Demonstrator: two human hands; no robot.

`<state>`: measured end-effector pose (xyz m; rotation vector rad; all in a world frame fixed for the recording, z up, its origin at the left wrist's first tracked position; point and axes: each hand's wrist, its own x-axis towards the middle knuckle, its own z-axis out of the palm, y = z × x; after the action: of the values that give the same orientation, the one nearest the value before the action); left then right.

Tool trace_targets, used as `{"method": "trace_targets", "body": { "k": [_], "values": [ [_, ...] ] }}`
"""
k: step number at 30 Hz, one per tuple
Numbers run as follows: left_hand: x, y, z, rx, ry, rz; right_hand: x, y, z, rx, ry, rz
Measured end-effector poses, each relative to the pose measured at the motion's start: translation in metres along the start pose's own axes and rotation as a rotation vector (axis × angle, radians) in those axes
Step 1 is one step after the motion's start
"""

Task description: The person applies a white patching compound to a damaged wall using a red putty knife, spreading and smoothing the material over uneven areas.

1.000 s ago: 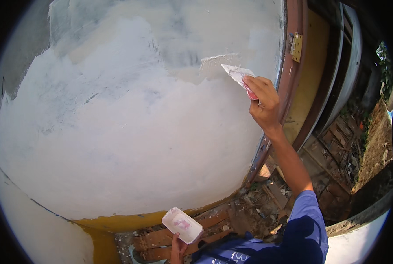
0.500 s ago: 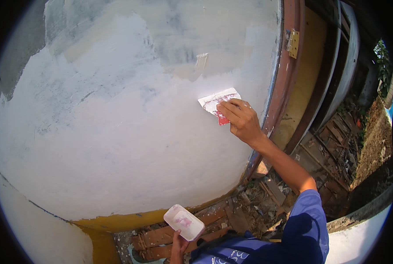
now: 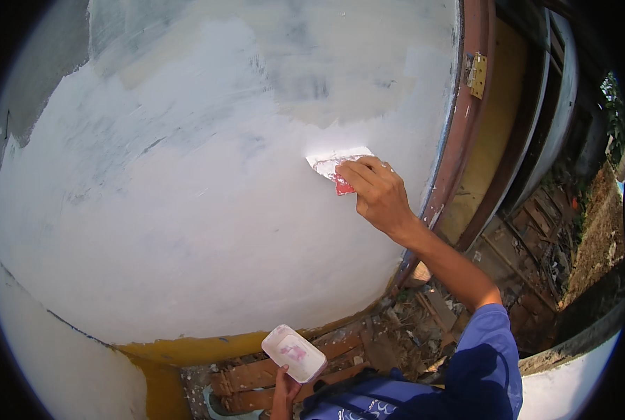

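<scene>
My right hand (image 3: 380,190) is closed round a putty knife (image 3: 335,165) with a wide, white-smeared blade and a red lower part. Its blade edge lies against the wall (image 3: 186,231), which is coated in white filler with greyer patches higher up. Low in front of me, my left hand (image 3: 285,385) grips a small white rectangular tub (image 3: 295,352) by its near side. Some white and pinkish paste shows on the tub's bottom. Part of the left hand's fingers is hidden beneath the tub.
A reddish-brown door frame (image 3: 459,140) with a brass hinge (image 3: 477,76) borders the wall on the right. Planks (image 3: 256,380) and rubble cover the ground below. A yellow band (image 3: 179,351) runs along the wall's foot; another pale wall (image 3: 53,357) meets it at left.
The putty knife and my right hand have shifted slightly left on the wall. A ridged smear of filler above the blade is gone. The tub stays almost where it was.
</scene>
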<state>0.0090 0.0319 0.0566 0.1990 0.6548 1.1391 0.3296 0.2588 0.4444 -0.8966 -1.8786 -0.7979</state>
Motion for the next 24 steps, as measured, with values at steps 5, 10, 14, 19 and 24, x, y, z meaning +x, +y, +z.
{"method": "trace_targets", "body": {
  "k": [5,10,14,19,24],
  "values": [
    [-0.001,0.006,-0.017,0.001,0.011,0.020,0.020,-0.001,-0.012,0.102,0.164,0.075],
    [0.000,0.017,-0.014,0.007,0.023,-0.002,0.053,0.000,0.030,-0.120,0.343,0.006],
    [0.006,0.028,-0.014,0.013,-0.056,-0.008,-0.017,-0.028,0.075,-0.094,0.170,0.033],
    [0.005,0.038,-0.031,0.016,-0.042,-0.029,-0.032,-0.034,0.020,0.165,0.166,0.119],
    [0.004,0.040,-0.051,-0.003,-0.052,-0.060,0.067,0.029,-0.028,0.029,0.472,0.382]
  ]
}}
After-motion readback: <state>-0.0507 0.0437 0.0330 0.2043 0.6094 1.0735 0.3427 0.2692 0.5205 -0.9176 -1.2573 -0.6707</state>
